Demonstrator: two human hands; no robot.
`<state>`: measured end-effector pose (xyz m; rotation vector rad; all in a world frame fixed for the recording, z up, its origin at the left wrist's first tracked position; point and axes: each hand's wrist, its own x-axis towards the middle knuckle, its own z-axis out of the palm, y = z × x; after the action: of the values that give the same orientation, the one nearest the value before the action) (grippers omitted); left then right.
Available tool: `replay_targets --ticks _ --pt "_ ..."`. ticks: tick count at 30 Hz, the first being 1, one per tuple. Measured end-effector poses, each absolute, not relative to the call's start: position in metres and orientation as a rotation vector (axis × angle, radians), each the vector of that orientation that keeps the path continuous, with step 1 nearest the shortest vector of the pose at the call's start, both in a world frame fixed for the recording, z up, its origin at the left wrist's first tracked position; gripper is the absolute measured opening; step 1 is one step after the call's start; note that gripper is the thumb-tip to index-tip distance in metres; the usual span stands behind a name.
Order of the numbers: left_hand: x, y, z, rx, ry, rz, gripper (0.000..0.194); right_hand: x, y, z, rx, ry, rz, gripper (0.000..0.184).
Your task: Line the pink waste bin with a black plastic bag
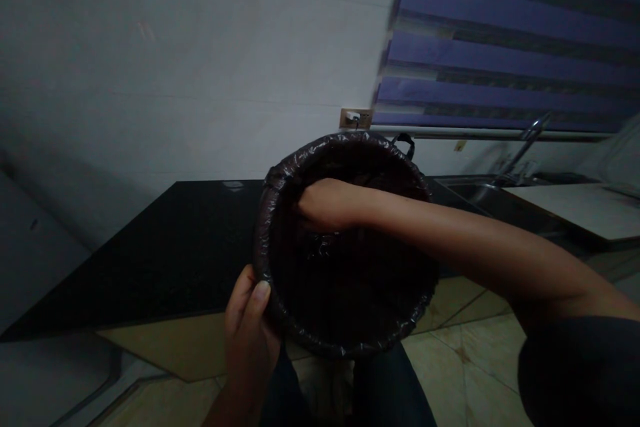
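Observation:
A round trash bin [259,240] is held up in front of me, its mouth facing me. The black plastic bag [345,351] lining it is folded over the rim, wrinkled and shiny. My left hand [250,313] grips the lower left of the rim, thumb on the bag and fingers behind the outside. Reaching in from the right, my right hand [327,203] is inside the bin near its left inner wall. Its fingers point into the dark and are mostly hidden. A black loop [405,145] sticks out at the upper right of the rim.
Behind the bin runs a black countertop [165,253] with an angular front edge. A wall socket [356,119] holds a white plug. To the right are a faucet [525,140], a sink [480,193] and a pale board [580,207]. Striped purple blinds [500,47] hang above.

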<state>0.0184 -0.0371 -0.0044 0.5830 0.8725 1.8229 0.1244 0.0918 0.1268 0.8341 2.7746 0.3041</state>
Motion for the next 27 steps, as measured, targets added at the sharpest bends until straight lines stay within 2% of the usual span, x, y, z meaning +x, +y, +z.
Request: replay_targets --ticks 9,20,27 --pt "0.017 -0.04 -0.008 0.62 0.881 1.795 0.023 0.105 0.094 0.102 0.56 2.826 0.325 0.032" --pt "0.017 -0.043 -0.006 0.615 0.87 1.766 0.019 0.106 0.098 0.093 0.543 2.77 0.334 0.036" --pt "0.018 -0.043 -0.003 0.571 0.9 1.806 0.019 0.112 0.093 0.079 0.468 2.704 0.364 0.03"
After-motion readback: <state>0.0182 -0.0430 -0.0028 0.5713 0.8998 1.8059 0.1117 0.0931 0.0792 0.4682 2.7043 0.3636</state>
